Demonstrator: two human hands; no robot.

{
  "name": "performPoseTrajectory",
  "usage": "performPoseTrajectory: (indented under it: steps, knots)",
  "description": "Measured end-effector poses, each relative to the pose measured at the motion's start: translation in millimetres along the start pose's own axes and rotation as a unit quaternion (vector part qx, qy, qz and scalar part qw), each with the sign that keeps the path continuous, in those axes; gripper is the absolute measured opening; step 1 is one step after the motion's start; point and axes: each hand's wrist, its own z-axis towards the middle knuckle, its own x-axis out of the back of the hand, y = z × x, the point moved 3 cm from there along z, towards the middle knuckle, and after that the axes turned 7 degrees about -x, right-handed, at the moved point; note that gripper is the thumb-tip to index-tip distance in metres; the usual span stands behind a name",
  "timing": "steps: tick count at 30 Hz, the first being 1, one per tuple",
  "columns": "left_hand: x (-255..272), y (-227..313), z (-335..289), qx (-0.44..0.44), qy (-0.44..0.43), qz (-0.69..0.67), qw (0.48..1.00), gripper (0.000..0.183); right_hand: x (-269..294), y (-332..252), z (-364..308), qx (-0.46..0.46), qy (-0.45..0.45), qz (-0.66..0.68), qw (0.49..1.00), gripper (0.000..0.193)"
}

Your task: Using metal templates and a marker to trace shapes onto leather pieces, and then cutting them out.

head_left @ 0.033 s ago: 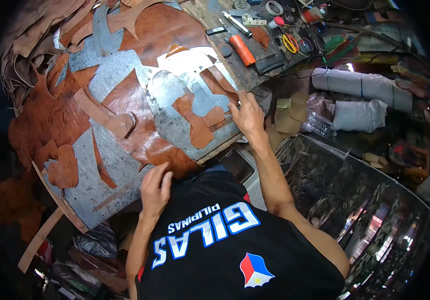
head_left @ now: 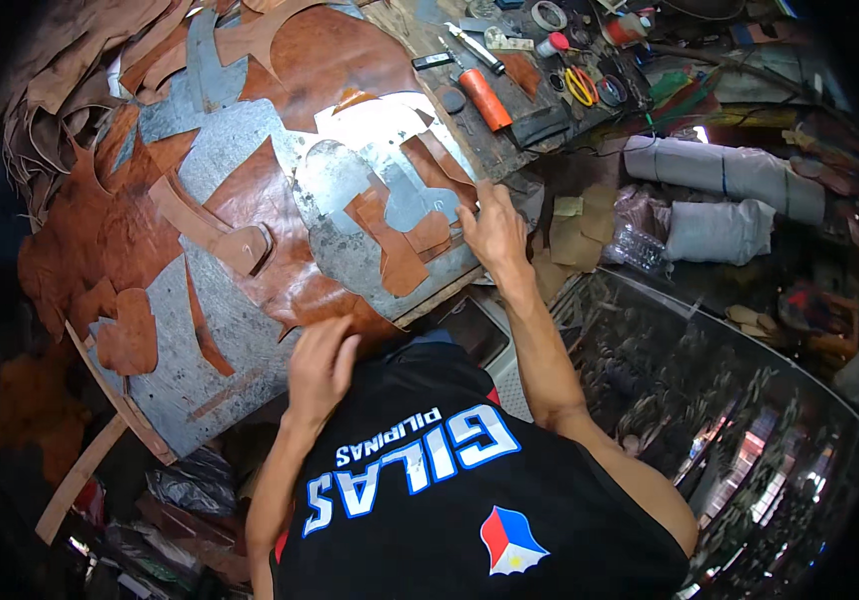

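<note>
A large brown leather hide [head_left: 300, 60] lies over a grey metal-covered board [head_left: 220, 340]. Grey pattern pieces [head_left: 350, 180] and small brown leather cut-outs [head_left: 395, 255] rest on top of it. My left hand [head_left: 320, 365] lies flat on the hide's near edge, fingers slightly apart, holding nothing. My right hand [head_left: 495, 230] presses its fingertips on a grey pattern and leather strip at the board's right edge. My black shirt fills the lower middle.
Behind the board, a workbench holds an orange-handled tool [head_left: 487, 98], yellow-handled scissors [head_left: 580, 85] and a tape roll [head_left: 548, 15]. Grey wrapped rolls [head_left: 720, 170] lie at right, above a glass display case [head_left: 710, 400]. Leather scraps [head_left: 50, 120] pile at left.
</note>
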Motion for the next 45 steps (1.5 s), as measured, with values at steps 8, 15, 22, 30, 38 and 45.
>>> performPoseTrajectory:
  steps: [8, 15, 22, 30, 38, 45]
  knots:
    - [-105.2, -17.9, 117.5, -0.155, -0.099, 0.157, 0.970, 0.067, 0.1, -3.3, 10.0, -0.035, -0.035, -0.024, 0.998, 0.044]
    - [-113.5, -25.9, 118.9, -0.135, -0.118, 0.169, 0.969, 0.076, -1.8, -4.0, 6.7, -0.041, -0.014, -0.011, 0.999, 0.048]
    - [-112.9, -25.3, 119.5, -0.135, -0.115, 0.173, 0.969, 0.075, -2.1, -2.6, 13.6, -0.038, -0.015, 0.001, 0.999, 0.052]
    - [-112.9, -24.5, 120.7, -0.135, -0.116, 0.165, 0.970, 0.075, -9.6, 9.6, 30.5, -0.093, -0.118, 0.159, 0.976, 0.047]
    - [-114.8, -28.1, 119.2, -0.134, -0.119, 0.160, 0.971, 0.076, -8.7, -16.6, -3.2, -0.012, 0.028, 0.023, 0.999, 0.038]
    - [-105.7, -27.6, 112.7, -0.114, -0.135, 0.196, 0.965, 0.075, -21.5, -12.0, 1.8, -0.018, 0.019, 0.018, 0.999, 0.037]
